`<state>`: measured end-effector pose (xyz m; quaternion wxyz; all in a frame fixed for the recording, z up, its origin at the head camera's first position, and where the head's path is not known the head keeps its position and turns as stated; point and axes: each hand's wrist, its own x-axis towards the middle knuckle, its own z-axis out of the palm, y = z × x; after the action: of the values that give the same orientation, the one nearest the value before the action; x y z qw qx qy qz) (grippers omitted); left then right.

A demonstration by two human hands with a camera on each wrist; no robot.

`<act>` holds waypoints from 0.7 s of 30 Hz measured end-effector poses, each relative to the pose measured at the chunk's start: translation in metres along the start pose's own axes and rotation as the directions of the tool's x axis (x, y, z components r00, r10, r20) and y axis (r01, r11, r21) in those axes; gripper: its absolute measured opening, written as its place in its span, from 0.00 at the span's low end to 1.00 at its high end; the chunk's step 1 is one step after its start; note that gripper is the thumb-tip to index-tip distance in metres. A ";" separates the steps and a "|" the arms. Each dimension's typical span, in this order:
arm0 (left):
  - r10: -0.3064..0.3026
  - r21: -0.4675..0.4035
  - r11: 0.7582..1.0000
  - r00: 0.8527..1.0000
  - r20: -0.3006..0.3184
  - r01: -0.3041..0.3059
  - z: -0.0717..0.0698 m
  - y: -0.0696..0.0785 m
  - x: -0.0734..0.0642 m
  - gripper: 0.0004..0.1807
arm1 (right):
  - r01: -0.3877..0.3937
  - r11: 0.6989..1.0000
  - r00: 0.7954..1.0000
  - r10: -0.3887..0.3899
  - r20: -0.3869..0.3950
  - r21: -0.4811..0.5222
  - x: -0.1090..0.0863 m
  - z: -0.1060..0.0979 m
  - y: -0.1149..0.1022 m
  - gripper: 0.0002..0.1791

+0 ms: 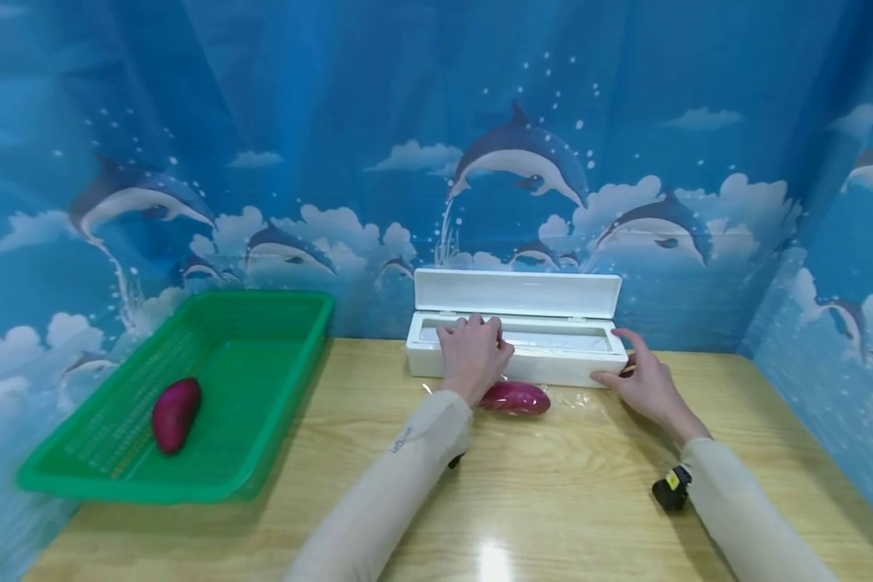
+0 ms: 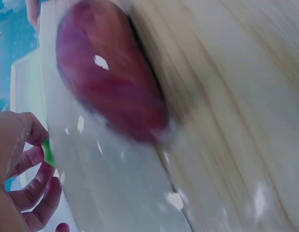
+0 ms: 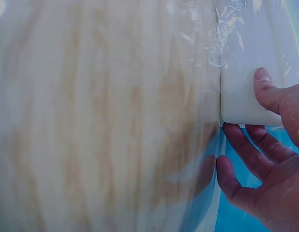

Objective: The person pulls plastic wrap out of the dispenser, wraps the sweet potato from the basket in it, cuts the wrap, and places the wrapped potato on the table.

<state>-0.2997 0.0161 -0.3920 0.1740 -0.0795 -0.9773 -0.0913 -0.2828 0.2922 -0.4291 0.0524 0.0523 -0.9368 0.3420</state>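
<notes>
A white cling film box (image 1: 553,370) stands at the back of the table with its lid (image 1: 516,293) raised. My left hand (image 1: 471,356) is over the left part of its front edge, pinching a small green slider (image 2: 48,152) there. At the box's right end, my right hand (image 1: 643,380) grips the corner, thumb on the front face and fingers at the end. A purple-red sweet potato (image 1: 518,398) lies before the box, covered by clear film (image 1: 578,398). My left wrist hides part of it.
To the left is a green plastic basket (image 1: 284,420) with another sweet potato (image 1: 176,415) inside. A dolphin-print backdrop (image 1: 378,121) rises behind the wooden table (image 1: 553,501) and along its right side.
</notes>
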 end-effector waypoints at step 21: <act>-0.005 -0.072 0.997 1.000 -0.022 0.004 -0.014 -0.050 -0.010 0.09 | -0.004 1.000 1.000 0.004 -0.007 -0.010 0.003 0.001 0.000 0.51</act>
<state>-0.2950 -0.0362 -0.3901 0.1819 -0.0824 -0.9715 -0.1276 -0.2854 0.2914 -0.4300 0.0551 0.0490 -0.9385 0.3374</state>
